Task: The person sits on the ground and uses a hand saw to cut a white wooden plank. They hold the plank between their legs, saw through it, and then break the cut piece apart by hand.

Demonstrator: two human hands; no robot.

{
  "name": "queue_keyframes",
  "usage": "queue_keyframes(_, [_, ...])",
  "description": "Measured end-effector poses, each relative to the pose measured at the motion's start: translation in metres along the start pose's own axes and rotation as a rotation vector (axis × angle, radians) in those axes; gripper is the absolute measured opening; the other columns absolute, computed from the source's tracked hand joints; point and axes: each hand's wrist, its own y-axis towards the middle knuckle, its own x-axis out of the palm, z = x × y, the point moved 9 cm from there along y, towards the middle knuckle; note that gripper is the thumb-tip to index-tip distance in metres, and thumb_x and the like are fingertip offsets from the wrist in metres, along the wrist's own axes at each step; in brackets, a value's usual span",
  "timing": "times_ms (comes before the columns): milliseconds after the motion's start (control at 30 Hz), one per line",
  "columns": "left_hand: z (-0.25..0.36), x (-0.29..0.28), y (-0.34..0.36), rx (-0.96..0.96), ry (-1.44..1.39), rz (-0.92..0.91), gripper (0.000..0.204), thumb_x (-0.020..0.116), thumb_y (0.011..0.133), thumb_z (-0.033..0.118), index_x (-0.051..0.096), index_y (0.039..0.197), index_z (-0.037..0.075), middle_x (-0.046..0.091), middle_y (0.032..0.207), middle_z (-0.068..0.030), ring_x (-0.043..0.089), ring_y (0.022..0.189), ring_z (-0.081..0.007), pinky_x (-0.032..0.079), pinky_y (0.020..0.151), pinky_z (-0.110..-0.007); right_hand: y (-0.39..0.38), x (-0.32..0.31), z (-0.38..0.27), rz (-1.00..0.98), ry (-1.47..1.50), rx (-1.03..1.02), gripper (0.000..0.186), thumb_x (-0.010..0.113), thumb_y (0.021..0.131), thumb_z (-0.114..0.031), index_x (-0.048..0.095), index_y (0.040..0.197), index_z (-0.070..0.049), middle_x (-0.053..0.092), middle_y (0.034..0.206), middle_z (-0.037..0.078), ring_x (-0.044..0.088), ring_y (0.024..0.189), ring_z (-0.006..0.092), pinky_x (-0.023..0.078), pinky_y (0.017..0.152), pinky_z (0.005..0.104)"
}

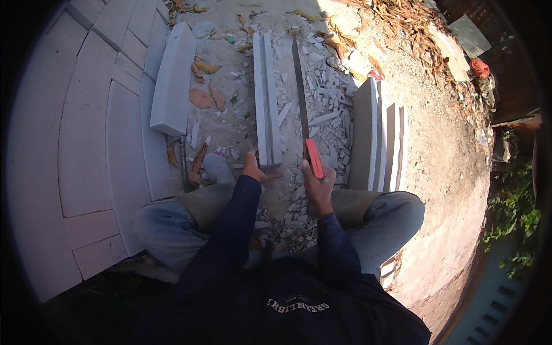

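Observation:
A long, pale block with a groove along its length (267,98) points away from me between my knees. My left hand (257,169) grips its near end, thumb along the left side and fingers under the end. My right hand (319,183) is closed round the red handle of a handsaw (313,156). The saw's long dark blade points forward, just right of the grooved block and apart from it along most of its length. Broken white chips and slivers (328,115) cover the ground under and beside the saw.
A wall of large pale blocks (86,126) rises on the left, with a loose block (174,80) standing against it. Several slabs (368,135) stand upright by my right knee. Dry leaves (397,29) lie at the far right, and green plants (514,213) grow at the right edge.

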Motion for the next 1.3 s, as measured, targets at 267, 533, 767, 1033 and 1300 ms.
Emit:
queue_keyframes(267, [0.022,-0.027,-0.037,0.602,0.458,0.184,0.043,0.062,0.101,0.035,0.064,0.132,0.005,0.065,0.116,-0.0097,0.061,0.101,-0.0242,0.05,0.082,-0.043,-0.049,0.032,-0.015,-0.001,-0.033,-0.109,0.05,0.068,0.097,-0.025,0.059,0.136,0.004,0.067,0.082,0.012,0.06,0.072,0.0146,0.051,0.071,0.0328])
queue_keyframes(533, [-0.006,-0.057,-0.027,0.658,0.287,0.178,0.034,0.065,0.099,0.02,0.07,0.122,-0.005,0.072,0.099,-0.0051,0.062,0.086,-0.0118,0.049,0.077,-0.028,-0.077,0.026,0.016,-0.05,0.04,0.036,0.041,0.066,0.098,-0.022,0.063,0.129,0.004,0.064,0.08,0.009,0.058,0.073,0.0141,0.05,0.071,0.0326])
queue_keyframes(767, [0.007,-0.047,-0.04,0.901,0.507,0.12,0.037,0.065,0.101,0.019,0.067,0.127,-0.006,0.074,0.115,-0.0126,0.067,0.102,-0.0162,0.05,0.091,-0.029,-0.086,0.029,0.007,-0.019,0.024,-0.039,0.037,0.067,0.097,-0.02,0.065,0.125,0.004,0.067,0.088,0.008,0.058,0.08,0.0125,0.05,0.077,0.03])
queue_keyframes(1033, [0.019,-0.034,-0.05,0.999,0.67,0.168,0.034,0.066,0.099,0.017,0.07,0.123,-0.005,0.076,0.11,-0.0147,0.069,0.099,-0.0171,0.052,0.09,-0.031,-0.099,0.053,0.038,-0.021,0.037,0.013,0.042,0.069,0.097,-0.022,0.065,0.129,0.005,0.071,0.097,0.009,0.06,0.086,0.012,0.05,0.083,0.0293])
queue_keyframes(1300, [0.025,-0.039,-0.048,1.034,0.63,0.145,0.029,0.07,0.095,0.014,0.072,0.118,-0.004,0.076,0.105,-0.0125,0.069,0.094,-0.0153,0.052,0.086,-0.03,-0.105,0.061,0.04,-0.026,-0.029,0.067,0.034,0.07,0.097,-0.02,0.067,0.121,0.004,0.068,0.088,0.005,0.057,0.078,0.0117,0.05,0.078,0.0298])
